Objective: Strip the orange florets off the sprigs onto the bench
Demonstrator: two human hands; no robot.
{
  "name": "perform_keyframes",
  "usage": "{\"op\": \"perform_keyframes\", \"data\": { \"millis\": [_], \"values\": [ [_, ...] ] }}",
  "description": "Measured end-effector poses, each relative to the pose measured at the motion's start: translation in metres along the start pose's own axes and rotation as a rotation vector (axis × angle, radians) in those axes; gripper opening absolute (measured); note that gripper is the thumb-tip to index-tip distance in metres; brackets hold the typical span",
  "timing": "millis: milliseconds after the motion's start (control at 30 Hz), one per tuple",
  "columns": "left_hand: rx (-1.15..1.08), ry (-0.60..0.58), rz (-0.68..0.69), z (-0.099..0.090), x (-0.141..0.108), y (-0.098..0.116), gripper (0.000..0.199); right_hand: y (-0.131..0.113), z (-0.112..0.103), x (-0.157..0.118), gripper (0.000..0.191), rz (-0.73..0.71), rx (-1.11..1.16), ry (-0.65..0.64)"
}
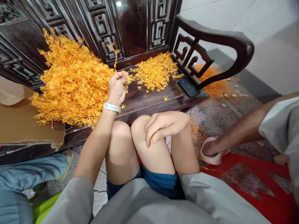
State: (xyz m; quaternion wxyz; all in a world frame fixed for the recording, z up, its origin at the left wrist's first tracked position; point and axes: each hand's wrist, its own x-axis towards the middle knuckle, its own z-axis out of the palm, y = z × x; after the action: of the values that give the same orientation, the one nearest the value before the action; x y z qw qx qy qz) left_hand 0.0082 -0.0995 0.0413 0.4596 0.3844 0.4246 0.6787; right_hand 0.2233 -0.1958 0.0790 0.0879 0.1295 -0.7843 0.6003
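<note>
My left hand (pixel 118 87), with a pale watch (pixel 112 107) on its wrist, is closed in a pinch above the bench. A thin orange plastic sprig (pixel 115 57), partly blurred, rises from its fingertips. Left of this hand is a tall heap of orange plastic sprigs (pixel 74 77). To its right, small orange plastic flower pieces (pixel 156 71) lie spread on the wooden bench (pixel 140 101). My right hand (pixel 167 124) hangs loosely over my knee, fingers bent and slightly apart, with nothing visible in it.
A phone (pixel 188 87) lies beside the curved armrest (pixel 224 40). Below it, an orange pile (pixel 210 81) and pale round bits cover some floor. A cardboard box (pixel 28 121) stands at left. People's legs show on both sides; a red sheet (pixel 252 174) lies at right.
</note>
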Motion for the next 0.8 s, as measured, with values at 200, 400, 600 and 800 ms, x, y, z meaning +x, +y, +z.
{"op": "perform_keyframes", "data": {
  "millis": [200, 400, 600, 800],
  "values": [
    [0.205, -0.082, 0.214, 0.003, -0.004, -0.01, 0.029, 0.081, -0.021, -0.014, 0.069, 0.033, 0.172, 1.492],
    [0.518, -0.239, 0.344, 0.004, -0.011, -0.012, 0.028, 0.111, -0.022, 0.005, 0.065, 0.138, -0.093, 1.586],
    [0.587, -0.408, 0.339, 0.014, -0.023, -0.009, 0.022, 0.098, -0.017, 0.008, 0.044, 0.037, -0.589, 1.56],
    [0.569, -0.104, 0.272, 0.01, -0.005, -0.015, 0.033, 0.017, 0.029, 0.029, 0.039, -0.229, -0.443, 0.756]
  ]
}}
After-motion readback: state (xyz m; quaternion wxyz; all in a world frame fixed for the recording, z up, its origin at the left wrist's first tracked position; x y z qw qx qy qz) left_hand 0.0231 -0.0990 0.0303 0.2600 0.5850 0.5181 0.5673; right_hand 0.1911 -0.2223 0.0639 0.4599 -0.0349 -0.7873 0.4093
